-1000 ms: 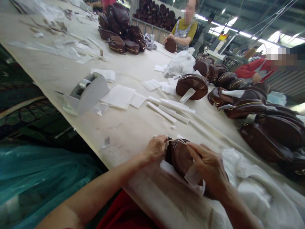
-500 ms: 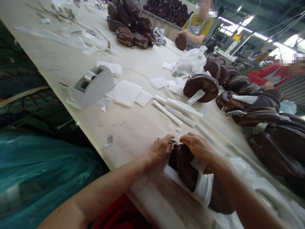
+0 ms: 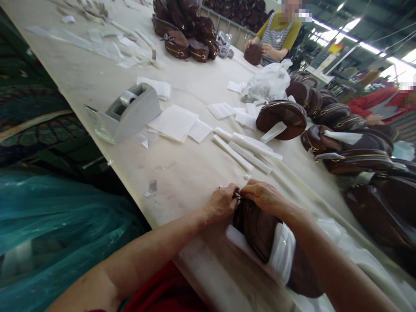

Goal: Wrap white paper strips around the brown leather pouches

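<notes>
A round dark brown leather bag point(image 3: 260, 227) lies at the near edge of the table, with a white wrapping strip point(image 3: 283, 253) around its middle. At its upper end is a small metal fitting point(image 3: 237, 195). My left hand point(image 3: 222, 203) pinches this fitting from the left side, its fingers closed. From the right, my right hand point(image 3: 264, 195) reaches over the bag, thumb and fingertips pressed together at the same fitting. The fingertips cover most of what they grip. White strips point(image 3: 242, 152) lie just beyond both hands.
A grey tape dispenser point(image 3: 138, 112) stands at the left table edge beside white paper sheets point(image 3: 175, 122). Brown bags point(image 3: 357, 160) line the right side; more point(image 3: 185, 34) are piled at the back. Two co-workers sit beyond, one point(image 3: 276, 39) holding a round bag. Teal plastic point(image 3: 65, 242) hangs at lower left.
My right hand has shifted slightly left, closer to my left hand at the fitting. A small white piece beneath my right hand no longer shows. The whole view has shifted a little.
</notes>
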{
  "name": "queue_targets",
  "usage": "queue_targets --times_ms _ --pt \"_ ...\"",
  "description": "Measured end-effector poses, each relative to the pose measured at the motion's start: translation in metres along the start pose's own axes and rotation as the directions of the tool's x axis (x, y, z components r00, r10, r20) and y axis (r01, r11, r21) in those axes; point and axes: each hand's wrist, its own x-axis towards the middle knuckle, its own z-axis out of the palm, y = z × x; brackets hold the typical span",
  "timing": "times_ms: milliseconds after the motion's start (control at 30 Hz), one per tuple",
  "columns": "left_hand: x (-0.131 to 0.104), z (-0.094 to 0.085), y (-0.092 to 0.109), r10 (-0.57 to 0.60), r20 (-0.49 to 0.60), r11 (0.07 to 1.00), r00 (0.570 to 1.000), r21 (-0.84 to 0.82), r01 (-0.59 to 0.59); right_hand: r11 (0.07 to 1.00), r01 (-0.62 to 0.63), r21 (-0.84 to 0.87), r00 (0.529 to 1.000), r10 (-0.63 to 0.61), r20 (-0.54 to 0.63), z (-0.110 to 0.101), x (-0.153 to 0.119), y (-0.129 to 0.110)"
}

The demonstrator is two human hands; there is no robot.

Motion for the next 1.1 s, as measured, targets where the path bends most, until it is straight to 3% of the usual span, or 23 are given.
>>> queue_targets --times_ms 167,333,533,833,1100 --pt "0.002 -0.002 -0.006 -0.016 -0.037 0.998 0.999 -0.055 0.014 0.998 0.046 0.043 0.998 -0.044 -0.048 0.002 -0.001 0.006" --pt "0.0 -0.017 -0.005 -0.077 -0.24 0.994 0.968 -0.089 0.057 0.98 0.124 0.154 0.975 -0.092 -0.203 0.01 -0.001 0.007" --pt "0.001 -0.023 -0.003 -0.125 -0.372 0.986 0.92 -0.15 0.073 0.979 0.151 0.138 0.964 -0.114 -0.242 0.019 0.005 -0.002" --pt "0.002 -0.022 -0.005 -0.137 -0.366 0.978 0.92 -0.195 0.069 0.994 0.095 0.045 0.972 -0.083 -0.22 0.023 0.008 -0.001" --pt "0.002 -0.023 -0.001 -0.068 -0.228 0.98 0.971 -0.196 0.022 0.999 0.025 -0.02 0.973 -0.029 -0.23 0.027 0.01 -0.001"
